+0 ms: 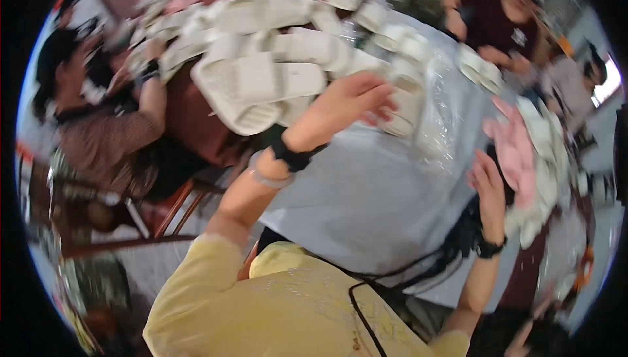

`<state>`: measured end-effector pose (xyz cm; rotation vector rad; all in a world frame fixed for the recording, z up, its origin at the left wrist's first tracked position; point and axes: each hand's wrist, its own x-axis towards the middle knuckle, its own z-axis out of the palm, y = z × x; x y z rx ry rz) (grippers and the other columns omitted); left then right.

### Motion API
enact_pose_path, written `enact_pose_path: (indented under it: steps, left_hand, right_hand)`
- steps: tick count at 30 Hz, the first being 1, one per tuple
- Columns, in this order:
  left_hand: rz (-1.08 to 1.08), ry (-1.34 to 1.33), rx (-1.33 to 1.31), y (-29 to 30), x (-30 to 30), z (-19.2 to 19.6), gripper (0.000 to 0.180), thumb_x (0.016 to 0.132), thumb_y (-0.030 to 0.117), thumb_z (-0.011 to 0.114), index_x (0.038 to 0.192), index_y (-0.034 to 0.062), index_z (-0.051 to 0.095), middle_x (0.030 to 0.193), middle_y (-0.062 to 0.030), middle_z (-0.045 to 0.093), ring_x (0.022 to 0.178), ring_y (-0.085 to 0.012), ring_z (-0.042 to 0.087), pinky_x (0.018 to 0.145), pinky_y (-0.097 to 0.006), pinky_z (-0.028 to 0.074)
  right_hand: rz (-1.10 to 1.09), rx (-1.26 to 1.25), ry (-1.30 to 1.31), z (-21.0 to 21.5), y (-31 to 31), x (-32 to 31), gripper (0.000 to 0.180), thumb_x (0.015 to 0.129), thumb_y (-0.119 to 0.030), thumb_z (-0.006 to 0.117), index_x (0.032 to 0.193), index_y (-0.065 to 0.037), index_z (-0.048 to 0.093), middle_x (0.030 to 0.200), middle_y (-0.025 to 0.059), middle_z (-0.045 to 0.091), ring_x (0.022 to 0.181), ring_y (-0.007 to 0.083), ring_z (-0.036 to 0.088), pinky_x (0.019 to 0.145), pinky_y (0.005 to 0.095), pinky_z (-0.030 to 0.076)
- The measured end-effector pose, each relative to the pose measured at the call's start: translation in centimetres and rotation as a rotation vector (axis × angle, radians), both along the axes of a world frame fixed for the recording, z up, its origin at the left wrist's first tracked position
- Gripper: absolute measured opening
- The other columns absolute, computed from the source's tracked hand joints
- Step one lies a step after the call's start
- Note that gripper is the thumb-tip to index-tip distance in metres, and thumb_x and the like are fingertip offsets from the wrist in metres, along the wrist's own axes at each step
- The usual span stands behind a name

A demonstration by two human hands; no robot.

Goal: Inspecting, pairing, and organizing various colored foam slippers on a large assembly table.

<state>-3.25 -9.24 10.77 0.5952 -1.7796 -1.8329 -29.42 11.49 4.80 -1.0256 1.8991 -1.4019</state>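
Note:
My left hand reaches over the near edge of a pile of white slide slippers, its fingers stretched out and slightly bent, with nothing seen in them. Just past its fingertips, a white slipper lies on the grey-covered table. To the right, my right hand is raised with fingers apart and holds nothing. Nearest to it are pink slippers, lying against a heap of white slippers. Clear plastic wrapping lies between my two hands.
A person sits at the left of the table, handling slippers. Another person works across at the far right, near a pair of white slippers. Black cables run along the near right edge. A wooden chair stands at lower left.

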Motion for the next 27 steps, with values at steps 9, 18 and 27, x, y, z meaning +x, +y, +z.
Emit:
enact_pose_path:
  steps: [9,18,27]
  left_hand:
    - [0.125,-0.184,0.355,-2.5,-5.1,-15.2,0.056,0.084,0.030,0.060,0.122,-0.0059,0.040,0.120,-0.0125,0.049,0.106,-0.0170,0.049,0.083,-0.029,0.043]
    - [0.378,-0.529,-0.210,-7.2,-15.3,-20.7,0.061,0.068,0.026,0.075,0.109,-0.0109,0.050,0.103,-0.0171,0.059,0.091,-0.0231,0.058,0.072,-0.031,0.047]
    - [0.169,-0.493,0.205,-7.7,-15.7,-19.7,0.047,0.060,0.016,0.078,0.093,-0.0079,0.054,0.087,-0.0141,0.058,0.079,-0.0224,0.059,0.064,-0.034,0.048]
  right_hand:
    - [-0.206,0.262,0.707,-5.4,-6.6,-2.1,0.054,0.079,-0.033,0.066,0.116,0.002,0.050,0.111,0.0227,0.048,0.099,0.0316,0.051,0.086,0.0377,0.042]
    - [-0.122,0.081,0.814,-8.2,-18.0,-0.3,0.048,0.075,-0.023,0.066,0.113,0.001,0.048,0.108,0.0212,0.048,0.102,0.0408,0.047,0.088,0.0426,0.040]
    - [-0.316,0.350,0.678,-10.7,-24.6,-3.0,0.038,0.080,-0.025,0.054,0.103,0.005,0.051,0.097,0.0256,0.057,0.091,0.0403,0.056,0.079,0.0471,0.045]
